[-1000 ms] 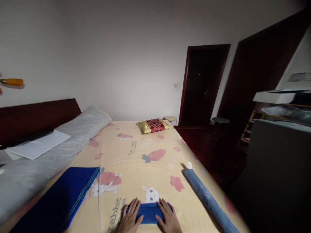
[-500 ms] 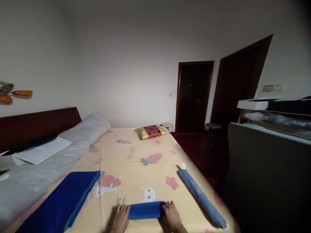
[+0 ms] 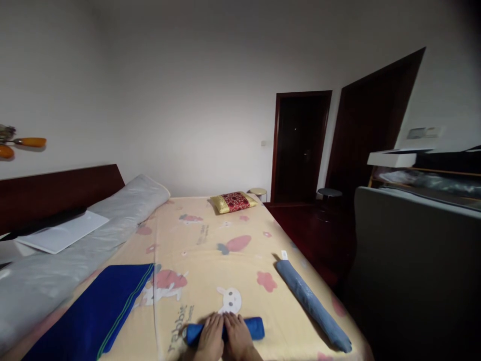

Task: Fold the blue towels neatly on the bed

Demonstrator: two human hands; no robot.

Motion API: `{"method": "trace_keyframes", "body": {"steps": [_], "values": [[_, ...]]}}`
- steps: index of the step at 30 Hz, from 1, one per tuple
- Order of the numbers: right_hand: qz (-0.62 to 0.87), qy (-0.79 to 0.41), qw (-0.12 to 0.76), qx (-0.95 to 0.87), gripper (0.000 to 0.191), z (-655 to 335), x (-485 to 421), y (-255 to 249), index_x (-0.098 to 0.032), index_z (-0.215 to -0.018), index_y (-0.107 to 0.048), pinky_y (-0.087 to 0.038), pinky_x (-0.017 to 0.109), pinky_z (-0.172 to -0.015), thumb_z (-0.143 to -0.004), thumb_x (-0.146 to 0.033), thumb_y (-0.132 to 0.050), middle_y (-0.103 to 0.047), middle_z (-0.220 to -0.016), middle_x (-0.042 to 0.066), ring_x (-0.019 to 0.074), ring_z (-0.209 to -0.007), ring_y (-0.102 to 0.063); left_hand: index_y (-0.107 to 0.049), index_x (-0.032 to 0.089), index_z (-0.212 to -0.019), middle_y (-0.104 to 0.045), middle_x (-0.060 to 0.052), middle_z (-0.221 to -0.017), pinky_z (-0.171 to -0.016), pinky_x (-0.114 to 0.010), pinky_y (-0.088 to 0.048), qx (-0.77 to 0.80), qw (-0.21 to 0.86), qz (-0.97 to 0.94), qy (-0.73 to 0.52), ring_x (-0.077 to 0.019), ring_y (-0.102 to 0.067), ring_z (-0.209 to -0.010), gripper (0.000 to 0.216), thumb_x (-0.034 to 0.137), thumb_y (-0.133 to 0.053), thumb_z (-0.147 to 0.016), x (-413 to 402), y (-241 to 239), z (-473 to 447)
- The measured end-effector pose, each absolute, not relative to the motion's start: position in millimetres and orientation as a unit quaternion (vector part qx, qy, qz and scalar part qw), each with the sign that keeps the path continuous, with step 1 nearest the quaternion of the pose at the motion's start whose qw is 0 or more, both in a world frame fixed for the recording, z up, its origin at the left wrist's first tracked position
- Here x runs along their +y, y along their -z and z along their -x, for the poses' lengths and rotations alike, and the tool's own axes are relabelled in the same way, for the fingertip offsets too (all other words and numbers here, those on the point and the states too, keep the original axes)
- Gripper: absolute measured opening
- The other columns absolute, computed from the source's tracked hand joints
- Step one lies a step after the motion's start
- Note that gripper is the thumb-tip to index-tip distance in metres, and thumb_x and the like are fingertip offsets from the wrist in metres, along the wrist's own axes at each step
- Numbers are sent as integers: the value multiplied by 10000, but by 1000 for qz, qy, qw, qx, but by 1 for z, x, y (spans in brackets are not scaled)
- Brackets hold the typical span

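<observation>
My left hand: palm down on the blue roll, left of its middle, fingers stretched forward and close together, not wrapped round it.
My right hand: beside the left, nearly touching it, laid over the roll the same way, fingers straight and narrow-set.
Blue roll: lying crosswise on the bed, by its near edge, just on the near side of a printed white rabbit; its 2 ends stick out past my hands.
Blue cloth: spread flat towards the bed's near left corner, 2 thin green stripes along its right side.
Grey-blue bundle: long and slim, slanting along the bed's right edge, a white tag at its far end.
Cushion: gold and red, at the far right corner.
Grey bedding: along the bed's left edge, below a dark headboard.
Stools: 2, 1 pale and 1 dark, beyond the bed.
</observation>
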State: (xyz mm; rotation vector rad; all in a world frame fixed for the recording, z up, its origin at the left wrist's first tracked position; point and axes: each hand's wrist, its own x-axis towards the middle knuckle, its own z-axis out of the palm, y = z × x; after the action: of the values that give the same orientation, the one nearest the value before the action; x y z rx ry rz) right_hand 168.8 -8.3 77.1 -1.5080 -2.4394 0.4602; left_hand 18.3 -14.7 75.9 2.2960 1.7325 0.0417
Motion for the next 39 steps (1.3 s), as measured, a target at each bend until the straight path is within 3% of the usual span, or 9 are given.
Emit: {"method": "trace_keyframes", "body": {"steps": [2, 9, 17, 21, 24, 28, 33, 36, 39], "values": [[507, -180, 121, -834, 732, -165, -8, -71, -130, -1444, -379, -234, 470, -1148, -745, -308, -502, -379, -1509, 147, 315, -1394, -337, -310, 164, -1472, -324, -63, -1566, -1200, -371, -144, 595, 152, -789, -21, -202, -224, -1456, 685, 197, -372, -791, -12, -72, -21], [424, -159, 163, -877, 682, -239, -15, -67, -255, -1510, -203, -238, 479, -1147, -897, -481, -398, -278, -1563, 80, 293, -1424, -279, -209, 294, -1498, -193, 27, -1601, -1199, -441, -154, 588, 117, -801, -3, -235, -174, -1472, 726, 376, -469, -825, -31, -81, 33], [419, -143, 185, -878, 703, -250, -18, -48, -269, -1522, -63, -253, 510, -1132, -933, -488, -377, -252, -1568, 92, 316, -1424, -274, -121, 314, -1507, -135, 47, -1607, -1202, -448, -112, 585, 117, -803, -2, -222, -128, -1482, 762, 360, -469, -831, -37, -79, 39], [416, -180, 192, -870, 723, -249, -11, -49, -272, -1522, -123, -234, 544, -1132, -888, -443, -426, -266, -1566, 95, 324, -1426, -265, -171, 300, -1505, -156, 37, -1606, -1204, -442, -101, 585, 138, -799, 3, -218, -128, -1482, 758, 356, -474, -812, -32, -89, 37], [435, -224, 150, -859, 840, -252, -8, -64, -236, -1507, -221, -214, 550, -1137, -735, -351, -531, -295, -1555, 114, 327, -1422, -274, -212, 287, -1499, -194, 35, -1601, -1205, -415, -107, 587, 155, -794, 25, -196, -144, -1478, 765, 348, -484, -787, -29, -101, 35], [477, -237, 98, -841, 893, -255, -12, -96, -206, -1462, -349, -237, 522, -1132, -587, -244, -523, -394, -1506, 137, 330, -1390, -343, -300, 270, -1474, -272, 5, -1587, -1188, -407, -155, 604, 138, -783, 57, -197, -198, -1464, 774, 274, -505, -728, -26, -102, 42], [541, -186, 53, -818, 707, -261, -19, -140, -258, -1262, -589, -355, 459, -1047, -556, -219, -578, -640, -1283, 108, 318, -1191, -566, -476, 292, -1364, -549, -38, -1410, -1138, -439, -226, 635, 56, -771, 15, -233, -432, -1331, 657, 197, -501, -715, -24, -86, 68], [545, -184, 42, -817, 477, -266, -9, -177, -223, -1020, -709, -477, 383, -838, -549, -252, -641, -747, -1019, 94, 309, -959, -672, -537, 266, -1311, -602, -43, -1348, -1136, -412, -227, 648, 61, -759, 2, -217, -461, -1304, 597, 185, -509, -721, -28, -88, 76], [524, -173, 55, -832, 386, -265, 4, -229, -208, -952, -723, -473, 305, -701, -573, -274, -680, -755, -938, 78, 266, -856, -685, -587, 235, -1261, -619, -52, -1328, -1144, -388, -230, 660, 107, -742, -46, -224, -464, -1307, 580, 196, -560, -682, -33, -93, 68]]}}
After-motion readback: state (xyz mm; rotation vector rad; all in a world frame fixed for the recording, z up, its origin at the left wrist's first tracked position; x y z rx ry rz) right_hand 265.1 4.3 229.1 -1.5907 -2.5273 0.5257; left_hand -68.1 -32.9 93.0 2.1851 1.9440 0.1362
